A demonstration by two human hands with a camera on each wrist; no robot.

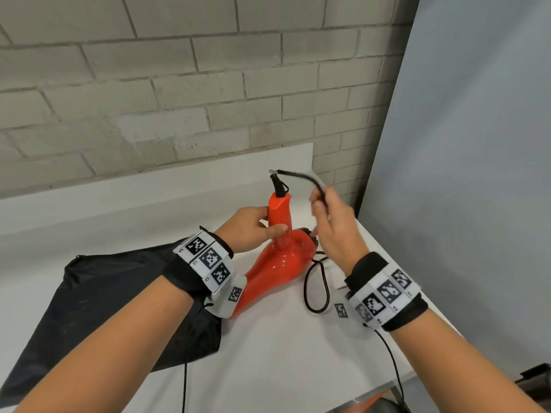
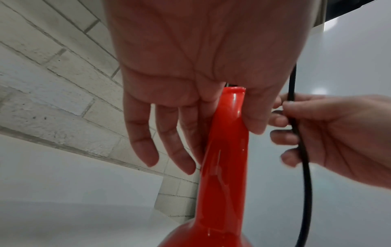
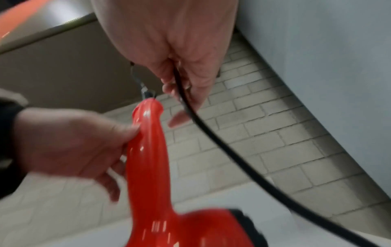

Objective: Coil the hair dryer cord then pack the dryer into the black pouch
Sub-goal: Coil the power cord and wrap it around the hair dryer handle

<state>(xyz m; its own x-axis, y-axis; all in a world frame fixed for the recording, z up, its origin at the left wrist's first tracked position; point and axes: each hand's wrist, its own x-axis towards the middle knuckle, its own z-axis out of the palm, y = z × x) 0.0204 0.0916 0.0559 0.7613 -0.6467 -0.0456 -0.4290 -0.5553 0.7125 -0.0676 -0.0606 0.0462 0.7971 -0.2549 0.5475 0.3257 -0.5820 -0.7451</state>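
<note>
Coiling is judged barely begun: slack cord (image 1: 316,281) is seen looped loose on the white table (image 1: 283,353), nearest the viewer. Even loops should be drawn round the handle, tension kept light. Left hand (image 1: 249,231) is wrapped round the red dryer (image 1: 278,254) handle, steadying it upright, nozzle down. Right hand (image 1: 334,225), raised just beside, pinches the cord between thumb and fingers. Black pouch (image 1: 104,293) lies flat at left, still unused.

Cord (image 1: 316,289) plug end hidden; right hand (image 1: 334,231) motion-blurred.
</note>
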